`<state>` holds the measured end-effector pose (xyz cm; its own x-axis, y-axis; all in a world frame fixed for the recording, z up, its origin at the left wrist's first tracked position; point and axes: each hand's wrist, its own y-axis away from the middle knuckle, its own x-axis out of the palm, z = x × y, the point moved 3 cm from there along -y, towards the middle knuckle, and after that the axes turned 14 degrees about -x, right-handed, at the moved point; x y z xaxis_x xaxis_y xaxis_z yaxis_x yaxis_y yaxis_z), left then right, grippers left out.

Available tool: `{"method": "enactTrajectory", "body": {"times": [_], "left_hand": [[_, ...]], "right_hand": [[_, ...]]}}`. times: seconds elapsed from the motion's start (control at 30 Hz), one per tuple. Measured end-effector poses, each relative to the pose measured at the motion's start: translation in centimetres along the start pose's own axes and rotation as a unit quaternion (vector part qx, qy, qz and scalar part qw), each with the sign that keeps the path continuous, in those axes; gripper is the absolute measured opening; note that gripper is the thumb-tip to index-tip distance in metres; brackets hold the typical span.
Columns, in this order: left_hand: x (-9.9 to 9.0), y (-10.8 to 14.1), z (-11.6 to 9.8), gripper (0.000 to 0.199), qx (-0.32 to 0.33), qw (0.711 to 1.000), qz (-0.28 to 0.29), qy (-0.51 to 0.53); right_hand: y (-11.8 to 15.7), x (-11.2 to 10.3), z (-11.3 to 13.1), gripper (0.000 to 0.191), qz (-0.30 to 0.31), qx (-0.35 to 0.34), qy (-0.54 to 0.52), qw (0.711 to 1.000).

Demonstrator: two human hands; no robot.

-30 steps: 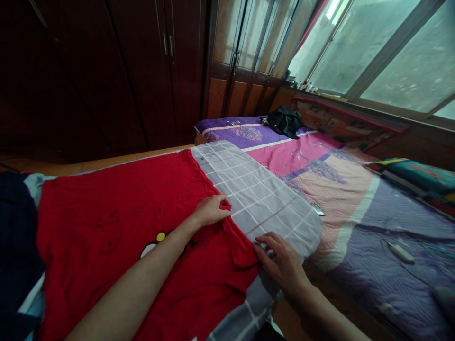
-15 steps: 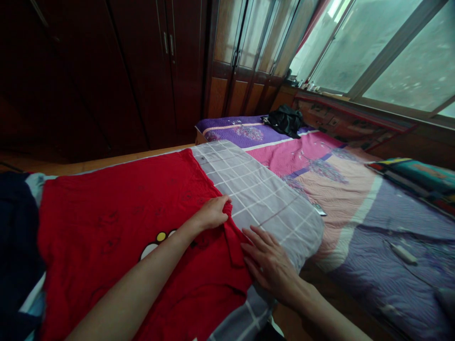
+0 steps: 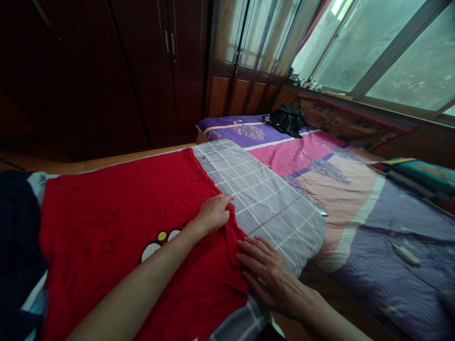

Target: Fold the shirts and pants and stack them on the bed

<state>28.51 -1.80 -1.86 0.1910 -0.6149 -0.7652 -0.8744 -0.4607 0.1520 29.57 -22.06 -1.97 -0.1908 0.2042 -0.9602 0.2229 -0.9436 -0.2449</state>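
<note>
A red garment (image 3: 117,213) with a black, white and yellow print lies spread over a grey checked cloth (image 3: 263,189). My left hand (image 3: 215,213) rests at the garment's right edge, its fingers curled on the red fabric near a folded strip. Just right and below, my right hand (image 3: 268,270) lies with fingers stretched out, fingertips touching the same red edge. What is under my left fingers is partly hidden.
Dark clothing (image 3: 17,237) lies at the far left. Behind stand dark wardrobes (image 3: 142,71). A bed with a patchwork quilt (image 3: 327,189) holds a black garment (image 3: 286,121), a phone (image 3: 321,210), a white device (image 3: 406,255) and folded teal fabric (image 3: 419,173).
My right hand has shifted slightly left onto the red edge. My left index finger has extended a little over the grey checked cloth.
</note>
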Motion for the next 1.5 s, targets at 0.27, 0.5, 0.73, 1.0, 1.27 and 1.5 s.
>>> {"method": "enactTrajectory", "body": {"times": [0.27,0.5,0.73,1.0,1.27,1.5], "left_hand": [[-2.0,1.6,-1.5,0.029,0.023,0.99,-0.081,-0.117],[-0.3,2.4,-2.5,0.012,0.148,0.962,0.017,-0.23],[-1.0,2.1,-1.9,0.016,0.129,0.958,-0.017,-0.254],[2.2,2.3,-1.8,0.051,0.182,0.957,-0.005,-0.227],[3.1,0.0,1.3,0.072,0.044,0.976,-0.079,-0.2],[2.2,-0.5,1.8,0.073,0.043,0.978,-0.082,-0.186]], "right_hand": [[-1.6,-0.9,0.1,0.037,0.0,-0.013,-0.023,1.0],[-0.9,-0.1,-0.9,0.018,0.008,0.013,-0.002,1.0],[-0.1,-1.3,-0.9,0.015,-0.037,-0.006,0.007,0.999],[0.5,-0.4,-0.3,0.043,0.013,-0.036,0.058,0.998],[1.6,0.3,-0.4,0.029,-0.033,-0.026,0.076,0.996],[-0.1,-0.9,-0.1,0.02,-0.1,-0.033,0.064,0.992]]}}
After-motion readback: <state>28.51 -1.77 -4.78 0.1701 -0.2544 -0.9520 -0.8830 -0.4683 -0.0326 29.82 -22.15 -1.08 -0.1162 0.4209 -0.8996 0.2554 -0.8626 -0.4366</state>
